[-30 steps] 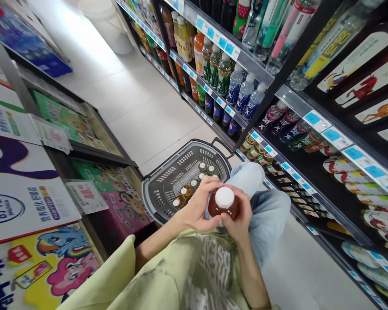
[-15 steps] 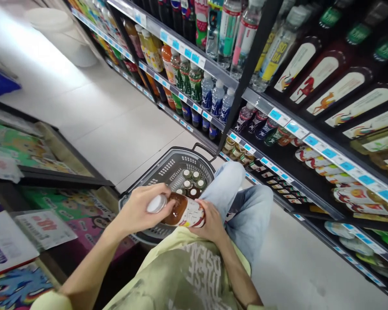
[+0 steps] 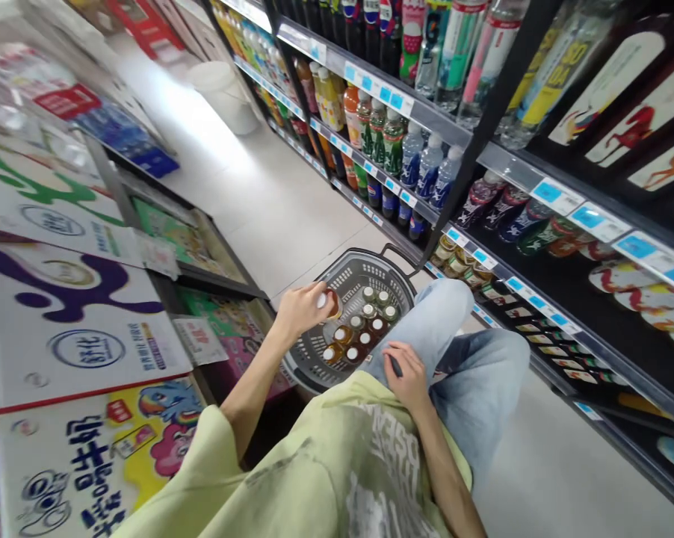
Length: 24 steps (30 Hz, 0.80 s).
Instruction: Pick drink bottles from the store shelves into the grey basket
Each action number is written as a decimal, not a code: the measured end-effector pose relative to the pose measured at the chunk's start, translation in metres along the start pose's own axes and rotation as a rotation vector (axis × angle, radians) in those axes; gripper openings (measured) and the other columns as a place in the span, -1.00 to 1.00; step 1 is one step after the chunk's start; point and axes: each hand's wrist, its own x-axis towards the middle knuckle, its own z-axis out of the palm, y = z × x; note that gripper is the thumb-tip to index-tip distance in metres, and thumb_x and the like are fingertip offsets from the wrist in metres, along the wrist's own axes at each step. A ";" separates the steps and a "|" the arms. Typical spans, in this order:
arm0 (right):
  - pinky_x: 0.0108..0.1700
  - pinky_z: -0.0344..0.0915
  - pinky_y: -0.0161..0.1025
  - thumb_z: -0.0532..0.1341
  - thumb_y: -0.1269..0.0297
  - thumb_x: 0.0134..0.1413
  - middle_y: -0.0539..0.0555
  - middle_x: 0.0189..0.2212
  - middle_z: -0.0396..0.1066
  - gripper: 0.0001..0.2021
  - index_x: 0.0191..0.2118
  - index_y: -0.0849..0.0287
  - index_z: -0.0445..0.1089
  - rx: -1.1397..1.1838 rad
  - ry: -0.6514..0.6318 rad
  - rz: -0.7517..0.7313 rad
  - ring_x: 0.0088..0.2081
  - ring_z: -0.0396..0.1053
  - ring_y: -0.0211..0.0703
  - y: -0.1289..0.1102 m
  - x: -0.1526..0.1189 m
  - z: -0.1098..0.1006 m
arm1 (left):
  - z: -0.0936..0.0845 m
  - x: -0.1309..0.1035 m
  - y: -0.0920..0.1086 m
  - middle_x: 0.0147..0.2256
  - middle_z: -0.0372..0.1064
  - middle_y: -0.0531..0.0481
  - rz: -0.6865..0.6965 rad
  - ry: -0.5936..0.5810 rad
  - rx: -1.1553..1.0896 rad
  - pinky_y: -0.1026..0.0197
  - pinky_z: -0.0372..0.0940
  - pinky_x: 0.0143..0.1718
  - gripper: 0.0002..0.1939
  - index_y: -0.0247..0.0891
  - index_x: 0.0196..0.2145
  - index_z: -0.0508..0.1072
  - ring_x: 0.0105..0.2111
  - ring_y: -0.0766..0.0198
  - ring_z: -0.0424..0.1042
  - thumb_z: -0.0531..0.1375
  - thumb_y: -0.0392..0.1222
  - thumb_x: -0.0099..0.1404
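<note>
My left hand [image 3: 302, 310] is closed around the neck of a bottle [image 3: 332, 305] of amber drink with a white cap, over the left side of the basket. Below it, the grey shopping basket [image 3: 353, 258] stands on the floor, with several capped bottles [image 3: 356, 323] upright inside, some amber and some dark. My right hand [image 3: 409, 373] rests against my jeans at the thigh, its fingers curled. A small dark thing [image 3: 395, 365] shows between its thumb and fingers, too unclear to name.
Drink shelves [image 3: 379, 88] with price tags run along the right. Stacked milk cartons [image 3: 79, 314] and a low display [image 3: 225, 258] stand at the left. A white bucket [image 3: 225, 93] is on the floor farther off. My bent knees [image 3: 454, 302] are beside the basket.
My right hand has let go of the bottle and moved onto my thigh. My left hand has carried the bottle away from my body, over the basket. The view has shifted left.
</note>
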 end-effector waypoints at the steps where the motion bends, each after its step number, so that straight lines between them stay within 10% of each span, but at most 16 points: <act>1: 0.03 0.61 -0.05 0.19 0.50 0.40 0.18 -0.17 0.66 -0.79 -0.06 0.15 0.56 0.002 -0.002 -0.012 -0.03 0.64 -0.02 0.000 0.001 0.000 | 0.012 0.002 -0.011 -0.25 0.62 -0.19 -0.042 -0.029 0.039 0.20 0.28 -0.27 -0.63 -0.28 -0.22 0.56 -0.29 0.10 0.58 0.05 0.00 0.48; 13: 0.02 0.63 -0.03 0.21 0.53 0.36 0.16 -0.20 0.65 -0.77 -0.03 0.14 0.55 -0.009 -0.020 -0.036 -0.05 0.64 -0.02 0.002 0.004 0.001 | 0.166 -0.019 -0.098 0.09 0.57 -0.38 -0.374 -0.441 0.068 0.11 0.35 -0.04 -0.48 -0.33 0.18 0.46 0.01 -0.09 0.60 -0.03 0.09 0.59; 24: 0.03 0.62 -0.05 0.18 0.51 0.37 0.11 -0.23 0.66 -0.74 0.01 0.10 0.55 -0.035 -0.049 0.002 -0.04 0.65 -0.03 0.005 0.005 0.008 | 0.251 -0.077 -0.082 0.00 0.55 -0.58 -0.492 -0.658 -0.014 0.01 0.40 -0.05 -0.42 -0.47 0.24 0.33 0.01 -0.17 0.61 -0.11 0.06 0.58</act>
